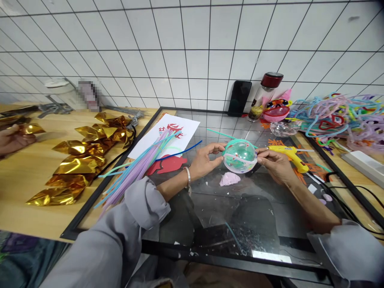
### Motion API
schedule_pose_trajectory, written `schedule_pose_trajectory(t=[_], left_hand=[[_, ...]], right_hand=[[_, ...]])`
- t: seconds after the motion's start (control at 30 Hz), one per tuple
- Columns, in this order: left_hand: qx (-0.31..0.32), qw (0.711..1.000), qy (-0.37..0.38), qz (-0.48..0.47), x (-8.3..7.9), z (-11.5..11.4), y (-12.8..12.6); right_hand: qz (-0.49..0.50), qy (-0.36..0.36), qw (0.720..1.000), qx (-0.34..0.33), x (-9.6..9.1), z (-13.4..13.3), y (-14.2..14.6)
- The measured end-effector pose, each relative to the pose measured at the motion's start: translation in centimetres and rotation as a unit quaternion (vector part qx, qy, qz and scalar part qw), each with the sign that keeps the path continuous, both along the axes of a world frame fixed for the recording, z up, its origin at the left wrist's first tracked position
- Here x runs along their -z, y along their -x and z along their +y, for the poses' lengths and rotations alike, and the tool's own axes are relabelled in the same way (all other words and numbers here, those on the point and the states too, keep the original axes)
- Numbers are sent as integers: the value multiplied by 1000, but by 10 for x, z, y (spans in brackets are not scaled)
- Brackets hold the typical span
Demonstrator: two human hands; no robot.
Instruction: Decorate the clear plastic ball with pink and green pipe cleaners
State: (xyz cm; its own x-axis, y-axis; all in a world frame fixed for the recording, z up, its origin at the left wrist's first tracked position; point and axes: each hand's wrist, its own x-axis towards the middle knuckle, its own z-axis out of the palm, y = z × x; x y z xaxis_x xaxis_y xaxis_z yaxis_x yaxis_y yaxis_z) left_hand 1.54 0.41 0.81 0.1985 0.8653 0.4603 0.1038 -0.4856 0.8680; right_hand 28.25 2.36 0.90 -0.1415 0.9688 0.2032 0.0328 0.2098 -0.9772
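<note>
A clear plastic ball (pixel 240 156), with pale pink and green strips around it and colored specks on or in it, is held just above the dark glass panel. My left hand (pixel 207 161) pinches its left edge between thumb and fingers. At the opposite edge my right hand (pixel 275 164) grips it the same way. Below the ball lies a small pale pink lump (pixel 229 179). A yellow hot glue gun (pixel 289 155) rests behind my right fingers. Left of my left hand are a bundle of pastel pipe cleaners (pixel 135 172) and a red cutout (pixel 168 165).
Gold foil pieces (pixel 78 164) lie on the left, near another person's hand (pixel 15 138). White paper (pixel 141 140) sits under the bundle. A phone (pixel 239 98) and bottle (pixel 264 96) lean at the tiled wall. Tangled pipe cleaners (pixel 339 116) and a power strip (pixel 364 164) are right.
</note>
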Motion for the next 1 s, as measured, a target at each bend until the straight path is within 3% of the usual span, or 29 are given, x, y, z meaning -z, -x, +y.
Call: schedule_pose_trajectory(t=[0.67, 1.0], left_hand=[[-4, 1000, 15, 5, 2, 2, 2], [21, 993, 101, -59, 8, 9, 4]], right_hand=[[-9, -36, 999, -19, -6, -6, 8], [23, -29, 999, -15, -7, -13, 23]])
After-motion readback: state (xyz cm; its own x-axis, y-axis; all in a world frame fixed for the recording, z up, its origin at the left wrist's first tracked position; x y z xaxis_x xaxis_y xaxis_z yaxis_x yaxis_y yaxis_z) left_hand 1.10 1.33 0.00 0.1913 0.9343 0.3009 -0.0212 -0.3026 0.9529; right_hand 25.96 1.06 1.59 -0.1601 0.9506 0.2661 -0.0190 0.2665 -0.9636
